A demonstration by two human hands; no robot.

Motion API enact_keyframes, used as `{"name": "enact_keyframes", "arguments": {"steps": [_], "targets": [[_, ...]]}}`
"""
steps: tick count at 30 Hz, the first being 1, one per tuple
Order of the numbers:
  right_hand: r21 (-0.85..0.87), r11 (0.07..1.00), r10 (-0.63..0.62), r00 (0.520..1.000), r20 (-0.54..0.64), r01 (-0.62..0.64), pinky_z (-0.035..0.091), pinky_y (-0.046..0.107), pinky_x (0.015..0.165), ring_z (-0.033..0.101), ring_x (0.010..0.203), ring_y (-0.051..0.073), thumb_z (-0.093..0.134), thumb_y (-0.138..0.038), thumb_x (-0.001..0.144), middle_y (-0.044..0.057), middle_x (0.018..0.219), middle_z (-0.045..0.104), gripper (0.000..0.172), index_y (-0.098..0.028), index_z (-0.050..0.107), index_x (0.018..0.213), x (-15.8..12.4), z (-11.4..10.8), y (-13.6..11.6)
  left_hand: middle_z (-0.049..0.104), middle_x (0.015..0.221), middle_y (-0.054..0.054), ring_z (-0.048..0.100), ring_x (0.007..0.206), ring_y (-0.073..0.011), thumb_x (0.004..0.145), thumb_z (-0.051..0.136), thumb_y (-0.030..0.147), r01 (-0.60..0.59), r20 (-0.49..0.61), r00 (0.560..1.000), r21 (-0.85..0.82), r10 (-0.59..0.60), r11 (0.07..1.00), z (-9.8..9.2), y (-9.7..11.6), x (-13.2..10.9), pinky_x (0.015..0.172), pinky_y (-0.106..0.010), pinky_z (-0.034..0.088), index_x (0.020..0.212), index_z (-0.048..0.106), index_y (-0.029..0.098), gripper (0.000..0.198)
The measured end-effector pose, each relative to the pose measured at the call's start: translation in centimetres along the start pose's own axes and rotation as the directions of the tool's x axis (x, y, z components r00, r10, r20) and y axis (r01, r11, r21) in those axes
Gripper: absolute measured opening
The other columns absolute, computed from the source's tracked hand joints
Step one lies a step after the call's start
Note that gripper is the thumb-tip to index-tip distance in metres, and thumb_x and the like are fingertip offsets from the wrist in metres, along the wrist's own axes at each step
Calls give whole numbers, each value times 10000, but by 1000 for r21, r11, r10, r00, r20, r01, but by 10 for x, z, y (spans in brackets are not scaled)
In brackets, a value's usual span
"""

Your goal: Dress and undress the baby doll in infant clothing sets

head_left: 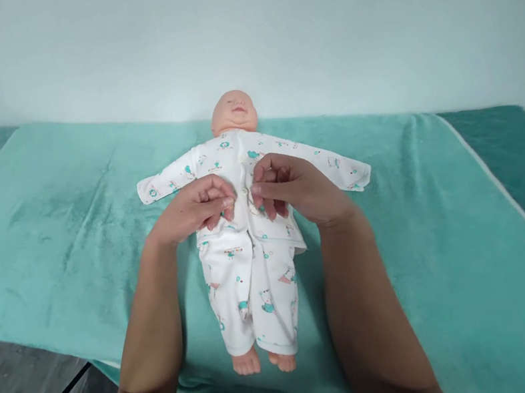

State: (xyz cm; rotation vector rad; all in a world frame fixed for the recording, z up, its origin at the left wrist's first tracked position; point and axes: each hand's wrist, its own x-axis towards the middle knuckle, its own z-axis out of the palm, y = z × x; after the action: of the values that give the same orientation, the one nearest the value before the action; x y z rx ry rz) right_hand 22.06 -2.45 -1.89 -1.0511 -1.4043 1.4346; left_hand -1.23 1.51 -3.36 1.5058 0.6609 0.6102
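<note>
Head view: on teal sheeting [436, 260], a clothed baby doll [252, 252] is being partly obscured by curled left hand [193, 206] and right hand [298, 183], grip indiscernible.

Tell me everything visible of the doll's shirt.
The white shirt, soft-looking with small coloured prints, opens down the front. Its long sleeves spread sideways. The doll wears it, lying face up on green cloth. The left hand and right hand are pinched at its front near a button; any grip is unclear.
</note>
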Motion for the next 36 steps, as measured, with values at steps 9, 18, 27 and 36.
{"name": "enact_keyframes", "arguments": {"steps": [9, 18, 27, 36], "targets": [[-145, 929, -370, 819, -440, 341, 480, 265, 585, 626, 700, 130, 724, -290, 879, -19, 804, 655, 139, -256, 589, 873, -7, 34, 36, 632, 1068, -46, 618, 957, -152, 891, 719, 263, -139, -552, 779, 312, 298, 940, 34, -74, -84, 817, -268, 507, 1121, 718, 239, 231], [-823, 465, -608, 793, -30, 326, 431, 469, 1029, 599, 1169, 274, 589, -148, 945, 70, 1202, 704, 242, -251, 673, 1147, -52, 73, 57, 670, 962, -39, 619, 905, -179, 919, 571, 161, 65, -564, 724, 628, 396, 776, 42, -85, -81, 835, -323, 498, 976, 653, 209, 111], [-726, 567, -612, 789, -54, 390, 417, 446, 943, 604, 902, 224, 506, -35, 838, 2, 811, 705, 250, -238, 631, 764, -54, 70, 64, 677, 859, -25, 613, 818, -187, 956, 584, 266, 155, -646, 673, 600, 361, 785, 47, -85, -107, 793, -333, 483, 900, 637, 213, 94], [-511, 848, -489, 587, -645, 144, 530, 453, 970, 667, 1027, 244, 577, -295, 850, 100, 1095, 675, 192, -227, 615, 1025, -59, -37, 87, 610, 1398, -213, 527, 1330, -356, 908, 558, 225, 466, -675, 622, 727, 398, 504, -33, -89, -84, 1140, -509, 423, 1342, 608, 122, 449]]}}
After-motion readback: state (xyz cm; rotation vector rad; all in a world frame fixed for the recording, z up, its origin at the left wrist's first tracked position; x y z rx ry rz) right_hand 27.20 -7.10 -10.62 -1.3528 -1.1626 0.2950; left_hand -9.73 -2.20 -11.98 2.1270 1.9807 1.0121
